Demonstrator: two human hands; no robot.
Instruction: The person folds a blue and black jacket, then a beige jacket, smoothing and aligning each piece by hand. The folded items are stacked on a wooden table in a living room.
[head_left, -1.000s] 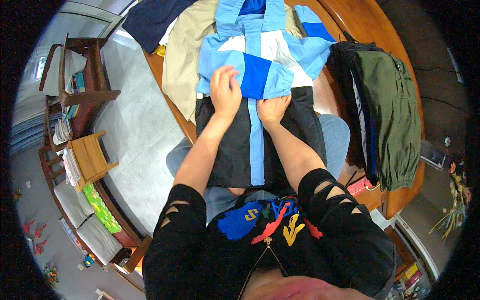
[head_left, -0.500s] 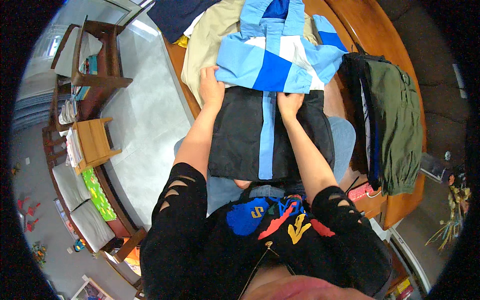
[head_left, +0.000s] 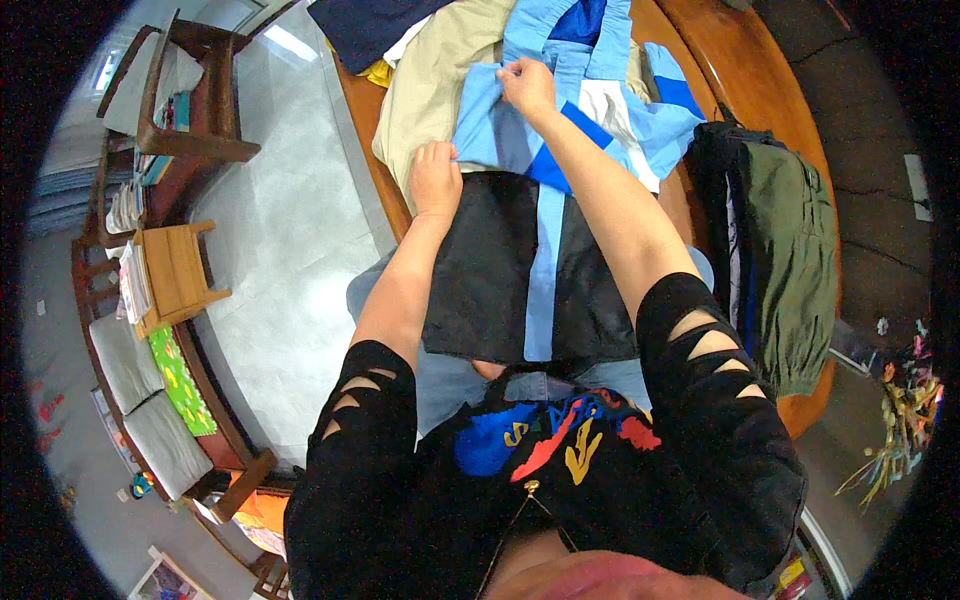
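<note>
The right hand (head_left: 530,92) pinches the jacket's (head_left: 480,270) blue sleeve (head_left: 490,125); the left hand (head_left: 436,188) touches its near corner, fingertip grip unclear. Beyond both hands, the hood (head_left: 612,45) is cut off.

The right arm (head_left: 610,200) reaches farther, slanting inward to the left; the right hand (head_left: 528,88) pinches with thumb and fingertips. The left arm (head_left: 400,280) reaches forward, the left hand's (head_left: 436,182) fingers bent, knuckles up.
</note>
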